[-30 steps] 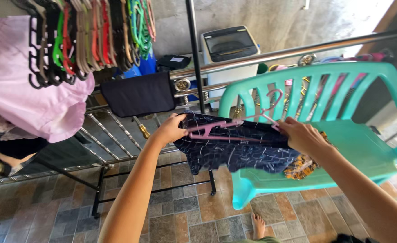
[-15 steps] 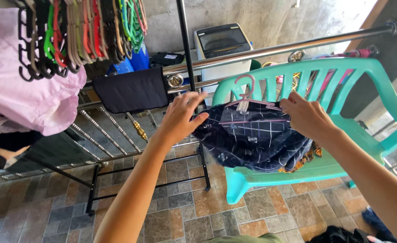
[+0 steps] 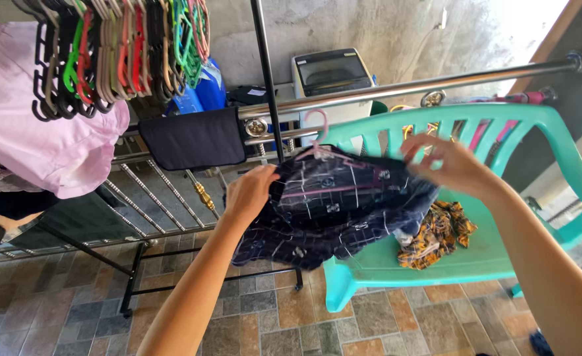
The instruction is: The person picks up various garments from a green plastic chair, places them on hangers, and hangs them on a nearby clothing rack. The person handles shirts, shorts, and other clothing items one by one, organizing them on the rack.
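A dark navy checked garment [image 3: 334,211] hangs on a pink plastic hanger [image 3: 318,135], held up in front of a teal plastic chair [image 3: 535,171]. My left hand [image 3: 250,191] grips the garment's left edge. At the garment's upper right corner, my right hand [image 3: 446,165] pinches the cloth, fingers partly spread and blurred. The hanger's hook sticks up just below the steel rail.
An orange patterned cloth [image 3: 436,234] lies on the chair seat. A steel drying rack rail [image 3: 409,86] crosses behind, with a black cloth [image 3: 192,138] draped over it. Several coloured hangers [image 3: 116,53] and a pink garment [image 3: 47,138] hang upper left. A white washing machine [image 3: 334,76] stands behind.
The garment and hanger have shifted left and lifted off the chair, uncovering the orange cloth. My left hand closed on the garment's left edge; my right hand moved up along its right corner.
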